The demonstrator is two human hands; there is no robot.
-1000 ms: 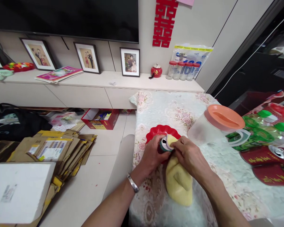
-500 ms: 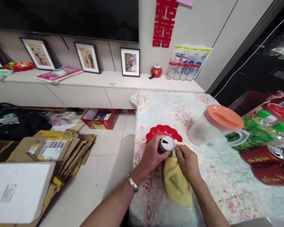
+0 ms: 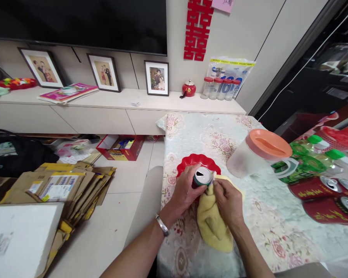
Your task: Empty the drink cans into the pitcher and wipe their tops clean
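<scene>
My left hand [image 3: 185, 189] is wrapped round an opened drink can [image 3: 203, 176], whose silver top with its dark mouth hole faces up toward me. In my right hand [image 3: 228, 199] a yellow cloth [image 3: 216, 224] is pinched, its upper edge pressed against the can's right rim. The rest of the cloth hangs down onto the table. Behind and partly under the can is a red scalloped dish [image 3: 198, 159]; my left hand hides part of it. Most of the can's side is covered by my fingers.
On the flowered tablecloth [image 3: 278, 216], to the right, are a pitcher with an orange lid [image 3: 268, 143], green-capped bottles [image 3: 316, 164] and several dark red cans [image 3: 330, 208]. Flattened cardboard [image 3: 84, 189] and a white foam box [image 3: 23, 235] lie on the left floor.
The view has shifted slightly, so the scene sits a little further left. The cloth's edge has moved up over the can's right rim. Both hands keep their holds.
</scene>
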